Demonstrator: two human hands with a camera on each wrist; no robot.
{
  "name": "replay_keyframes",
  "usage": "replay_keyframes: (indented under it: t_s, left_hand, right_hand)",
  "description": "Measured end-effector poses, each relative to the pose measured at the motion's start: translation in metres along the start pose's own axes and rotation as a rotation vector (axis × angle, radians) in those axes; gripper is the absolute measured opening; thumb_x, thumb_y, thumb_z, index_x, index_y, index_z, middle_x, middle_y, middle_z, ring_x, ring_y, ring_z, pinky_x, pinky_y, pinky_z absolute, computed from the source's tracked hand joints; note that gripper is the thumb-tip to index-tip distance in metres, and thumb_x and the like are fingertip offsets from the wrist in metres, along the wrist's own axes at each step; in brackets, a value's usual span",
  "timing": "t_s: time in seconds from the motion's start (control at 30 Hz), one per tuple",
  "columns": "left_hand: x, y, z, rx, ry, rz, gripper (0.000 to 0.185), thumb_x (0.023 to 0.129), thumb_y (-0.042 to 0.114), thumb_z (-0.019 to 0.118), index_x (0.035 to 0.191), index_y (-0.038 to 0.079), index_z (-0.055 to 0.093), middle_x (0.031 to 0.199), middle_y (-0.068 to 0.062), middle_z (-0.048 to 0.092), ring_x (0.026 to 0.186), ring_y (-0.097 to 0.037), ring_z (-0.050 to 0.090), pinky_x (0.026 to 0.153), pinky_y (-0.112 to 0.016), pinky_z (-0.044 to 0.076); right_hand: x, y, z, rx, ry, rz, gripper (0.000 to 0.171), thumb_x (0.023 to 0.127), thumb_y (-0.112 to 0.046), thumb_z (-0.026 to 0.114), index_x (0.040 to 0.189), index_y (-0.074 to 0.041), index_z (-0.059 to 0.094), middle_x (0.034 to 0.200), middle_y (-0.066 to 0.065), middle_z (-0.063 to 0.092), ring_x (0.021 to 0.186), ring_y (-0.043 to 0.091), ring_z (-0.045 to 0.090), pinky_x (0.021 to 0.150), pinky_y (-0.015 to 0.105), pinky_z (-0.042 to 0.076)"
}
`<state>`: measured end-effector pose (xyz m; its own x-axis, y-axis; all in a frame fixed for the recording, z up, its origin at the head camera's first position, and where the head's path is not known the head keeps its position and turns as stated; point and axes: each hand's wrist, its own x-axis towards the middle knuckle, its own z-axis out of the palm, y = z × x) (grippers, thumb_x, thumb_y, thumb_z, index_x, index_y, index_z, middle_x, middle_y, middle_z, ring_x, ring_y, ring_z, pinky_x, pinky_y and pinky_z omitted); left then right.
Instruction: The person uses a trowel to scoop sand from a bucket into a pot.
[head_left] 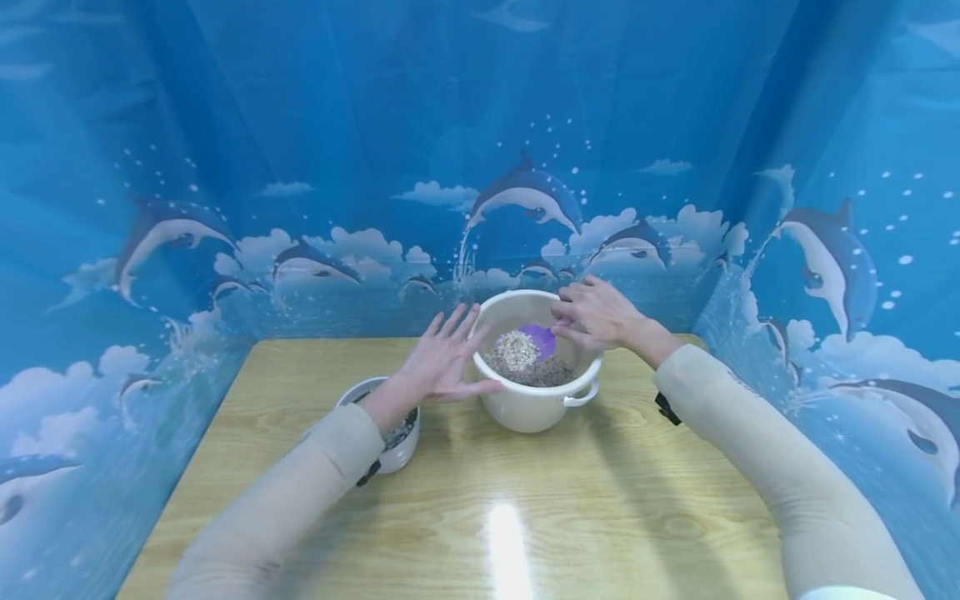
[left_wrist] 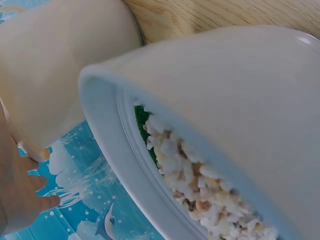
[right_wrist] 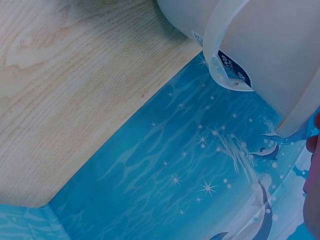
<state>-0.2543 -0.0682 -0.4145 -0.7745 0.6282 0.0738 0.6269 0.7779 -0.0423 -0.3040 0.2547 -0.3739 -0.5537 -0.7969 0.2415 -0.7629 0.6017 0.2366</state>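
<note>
A white bucket (head_left: 525,410) with side handles stands on the table, dark brown grains (head_left: 553,373) in its bottom. My right hand (head_left: 596,315) grips the handle of a purple scoop (head_left: 543,340) over the bucket's far right rim. Pale gravel (head_left: 516,350) fills the scoop, which is inside the bucket. With fingers spread, my left hand (head_left: 442,360) lies against the bucket's left rim. Under my left wrist is a white bowl (head_left: 401,456); the left wrist view shows pale stones (left_wrist: 200,185) and something green (left_wrist: 142,120) in it.
A wood-grain table (head_left: 450,517) carries both containers. Blue dolphin-printed sheeting (head_left: 360,125) walls off the back and both sides. In the right wrist view, a bucket handle (right_wrist: 214,55) sticks out near the table edge.
</note>
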Motion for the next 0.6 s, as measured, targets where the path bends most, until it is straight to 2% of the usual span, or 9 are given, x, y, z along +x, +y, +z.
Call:
replay_keyframes:
  t_s: [0.07,0.2,0.27,0.33,0.4,0.47,0.6]
  left_hand:
    - [-0.001,-0.001,0.000,-0.003,0.004,0.001,0.133,0.072,0.104,-0.008,0.171,0.018,0.012,0.178,-0.017,0.002,0.166,-0.042,0.015,0.134,-0.063,0.017]
    - [-0.006,-0.002,-0.001,-0.013,0.008,0.000,0.115,0.088,0.096,0.027,0.171,0.019,0.010,0.178,-0.015,0.002,0.166,-0.039,0.012,0.134,-0.063,0.015]
    - [-0.010,-0.002,-0.002,-0.025,0.016,0.000,0.112,0.090,0.089,0.042,0.171,0.018,0.010,0.178,-0.016,0.003,0.166,-0.039,0.011,0.134,-0.063,0.015]
    - [-0.014,-0.003,-0.004,-0.034,0.016,0.002,0.112,0.091,0.085,0.048,0.171,0.017,0.010,0.178,-0.016,0.004,0.166,-0.039,0.011,0.134,-0.063,0.014]
    - [-0.016,-0.004,-0.004,-0.029,0.022,0.009,0.113,0.091,0.089,0.042,0.171,0.016,0.010,0.178,-0.016,0.005,0.166,-0.039,0.012,0.135,-0.062,0.014]
    - [-0.018,-0.005,-0.004,-0.027,0.024,0.016,0.118,0.088,0.097,0.025,0.171,0.016,0.010,0.178,-0.016,0.005,0.166,-0.039,0.012,0.135,-0.062,0.014]
    - [-0.022,-0.008,-0.002,-0.020,0.029,0.016,0.135,0.071,0.104,-0.010,0.171,0.016,0.008,0.178,-0.016,0.006,0.166,-0.039,0.012,0.135,-0.063,0.015]
  right_hand:
    - [0.000,-0.001,-0.001,0.004,-0.004,0.006,0.029,0.100,-0.044,0.062,0.089,-0.017,0.063,0.081,0.000,0.059,0.074,0.019,0.054,0.079,0.040,0.048]
    - [0.000,-0.002,-0.002,0.014,-0.010,0.018,0.028,0.100,-0.044,0.062,0.090,-0.017,0.064,0.081,0.000,0.059,0.074,0.019,0.054,0.080,0.040,0.048]
    - [0.001,-0.002,-0.001,0.019,-0.015,0.025,0.028,0.101,-0.044,0.061,0.090,-0.017,0.064,0.082,0.000,0.059,0.075,0.019,0.055,0.080,0.040,0.048]
    - [0.001,-0.002,-0.002,0.024,-0.019,0.032,0.029,0.101,-0.044,0.061,0.091,-0.017,0.064,0.082,0.000,0.060,0.076,0.020,0.055,0.081,0.041,0.049]
    - [0.002,-0.003,-0.002,0.031,-0.014,0.034,0.029,0.100,-0.044,0.061,0.091,-0.017,0.064,0.083,0.000,0.060,0.077,0.020,0.055,0.082,0.041,0.049]
    - [0.003,-0.004,-0.003,0.038,-0.001,0.029,0.028,0.100,-0.044,0.062,0.091,-0.017,0.064,0.083,0.000,0.061,0.077,0.020,0.056,0.082,0.041,0.049]
    - [0.006,-0.006,-0.004,0.048,0.018,0.019,0.027,0.099,-0.043,0.064,0.091,-0.017,0.065,0.082,0.000,0.061,0.076,0.018,0.055,0.080,0.040,0.049]
